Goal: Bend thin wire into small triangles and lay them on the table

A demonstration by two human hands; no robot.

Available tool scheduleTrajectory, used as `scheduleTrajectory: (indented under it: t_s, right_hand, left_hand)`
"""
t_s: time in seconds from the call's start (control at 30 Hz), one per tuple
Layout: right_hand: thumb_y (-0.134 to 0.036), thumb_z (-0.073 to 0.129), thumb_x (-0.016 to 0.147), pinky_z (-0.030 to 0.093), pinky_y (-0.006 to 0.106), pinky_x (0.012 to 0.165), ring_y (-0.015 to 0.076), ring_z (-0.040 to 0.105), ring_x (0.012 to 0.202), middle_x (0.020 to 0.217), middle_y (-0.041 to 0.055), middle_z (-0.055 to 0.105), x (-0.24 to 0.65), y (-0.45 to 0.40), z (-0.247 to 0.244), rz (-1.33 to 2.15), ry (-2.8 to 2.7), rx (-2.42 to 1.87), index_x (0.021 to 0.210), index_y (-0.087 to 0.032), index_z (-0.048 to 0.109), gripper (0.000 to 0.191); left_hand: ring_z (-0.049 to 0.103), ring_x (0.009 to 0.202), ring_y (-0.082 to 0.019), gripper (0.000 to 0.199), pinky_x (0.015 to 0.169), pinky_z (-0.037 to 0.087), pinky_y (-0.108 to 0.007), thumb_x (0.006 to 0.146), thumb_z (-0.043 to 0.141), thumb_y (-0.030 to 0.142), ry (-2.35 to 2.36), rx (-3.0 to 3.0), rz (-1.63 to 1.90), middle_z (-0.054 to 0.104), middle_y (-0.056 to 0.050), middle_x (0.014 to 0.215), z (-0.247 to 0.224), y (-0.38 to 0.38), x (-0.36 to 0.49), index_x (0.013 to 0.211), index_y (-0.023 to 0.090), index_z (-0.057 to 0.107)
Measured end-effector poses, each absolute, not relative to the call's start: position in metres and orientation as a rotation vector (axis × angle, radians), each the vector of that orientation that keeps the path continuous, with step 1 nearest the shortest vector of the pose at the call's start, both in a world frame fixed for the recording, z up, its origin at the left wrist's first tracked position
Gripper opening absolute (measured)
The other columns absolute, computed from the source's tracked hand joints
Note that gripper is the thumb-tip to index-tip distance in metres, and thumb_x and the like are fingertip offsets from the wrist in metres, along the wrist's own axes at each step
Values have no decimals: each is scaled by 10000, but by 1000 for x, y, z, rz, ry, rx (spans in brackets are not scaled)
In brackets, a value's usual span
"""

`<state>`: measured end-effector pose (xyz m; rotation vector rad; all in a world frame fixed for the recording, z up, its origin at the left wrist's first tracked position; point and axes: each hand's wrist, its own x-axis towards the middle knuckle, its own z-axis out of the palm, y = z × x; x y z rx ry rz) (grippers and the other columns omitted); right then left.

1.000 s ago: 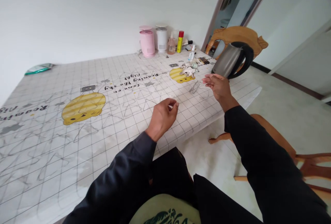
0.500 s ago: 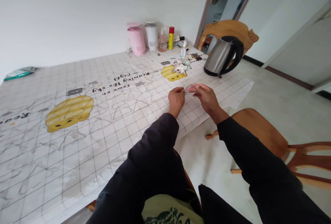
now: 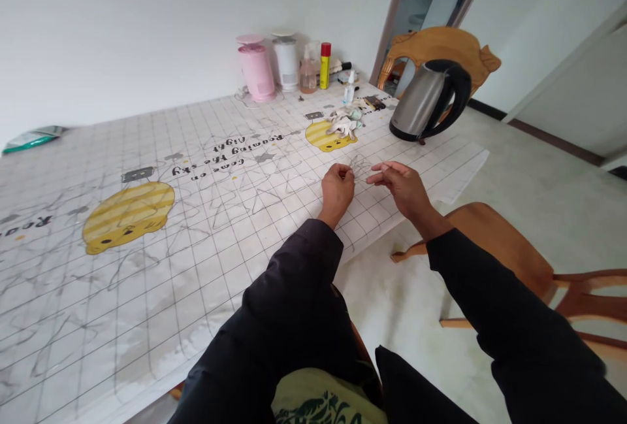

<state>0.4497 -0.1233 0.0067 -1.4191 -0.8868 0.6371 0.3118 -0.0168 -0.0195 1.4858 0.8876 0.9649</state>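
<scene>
My left hand [image 3: 337, 190] is closed in a pinch above the tablecloth, near the table's front edge. From its fingertips a small tangle of thin grey wire [image 3: 361, 166] sticks out to the right. My right hand [image 3: 402, 190] is just right of the wire, its fingers stretched and slightly apart, with no held thing showing between them. More thin bent wire pieces [image 3: 225, 208] lie scattered over the checked white tablecloth [image 3: 274, 228]. Beyond my hands lies a pair of pale work gloves [image 3: 345, 125].
A steel electric kettle [image 3: 421, 100] stands near the table's right end. Along the wall are a pink device [image 3: 257, 71], a white one [image 3: 286, 63], a pump bottle [image 3: 308, 76] and a yellow spray can [image 3: 324, 68]. A wooden chair [image 3: 494, 241] is at my right.
My right hand has moved right, away from my left, and its fingers have spread. More of the thin wire now shows between the hands. The view has shifted slightly.
</scene>
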Motion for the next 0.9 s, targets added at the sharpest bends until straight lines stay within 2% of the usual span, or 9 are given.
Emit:
scheduleTrajectory:
  t_s: [0.1,0.2,0.33,0.5,0.6,0.7,0.77,0.83,0.9]
  right_hand:
    - [-590,758,952,621,401,901,263,803,833,643,29,721,456,-123,17,596,-918,-1484,1007,-225,780,371]
    - [-483,722,964,590,350,752,235,744,669,550,6,653,467,-123,35,560,-1003,-1632,997,-189,774,301]
    - [-354,635,969,463,301,585,184,616,524,523,6,659,478,-123,57,504,-1209,-1930,957,-183,782,225]
    - [-259,520,991,433,285,598,168,577,499,457,-27,618,474,-125,63,489,-1500,-2069,967,-201,781,268]
    - [-241,525,978,407,271,542,157,548,452,418,-38,573,471,-130,62,618,-1497,-2076,936,-199,764,246]
    - [-258,576,958,367,264,457,140,489,392,426,-36,568,473,-135,67,720,-1374,-2020,924,-186,738,181]
    - [-271,613,946,355,258,417,134,479,379,450,-36,571,472,-136,74,717,-1249,-1879,938,-181,730,148]
    - [-304,656,941,358,252,390,138,509,392,488,-29,588,467,-134,82,697,-1101,-1696,955,-178,730,146]
    - [-356,694,941,386,252,380,152,561,419,525,-15,611,456,-129,87,671,-982,-1558,960,-178,726,182]
  left_hand:
    - [666,696,-138,76,663,568,-268,1028,618,135,851,1444,903,724,-52,901,-15,-19,310,972,176,647]
    - [658,693,-130,107,659,565,-252,1026,622,143,812,1479,902,703,-24,852,-16,-20,309,932,188,646]
    - [662,741,-151,139,746,571,-284,998,634,129,750,1637,931,719,-23,837,-26,-19,311,882,196,673]
    - [689,847,-195,157,848,550,-327,972,629,95,728,1899,948,757,-56,877,-34,-21,311,874,193,703]
    - [695,882,-216,175,900,550,-358,966,626,75,717,1949,945,763,-75,897,-32,-22,308,866,185,719]
    - [717,956,-233,177,978,558,-386,949,649,49,652,1971,918,788,-101,982,-29,-23,308,890,176,757]
    - [731,1049,-243,196,1034,562,-396,936,660,29,610,1969,908,804,-127,1119,-27,-26,308,982,170,789]
    - [724,1171,-258,261,1084,562,-413,934,648,14,622,1891,915,783,-161,1281,-23,-30,305,1091,159,798]
    - [718,1225,-276,306,1095,574,-445,947,608,8,673,1783,924,753,-196,1360,-17,-37,295,1160,137,787]
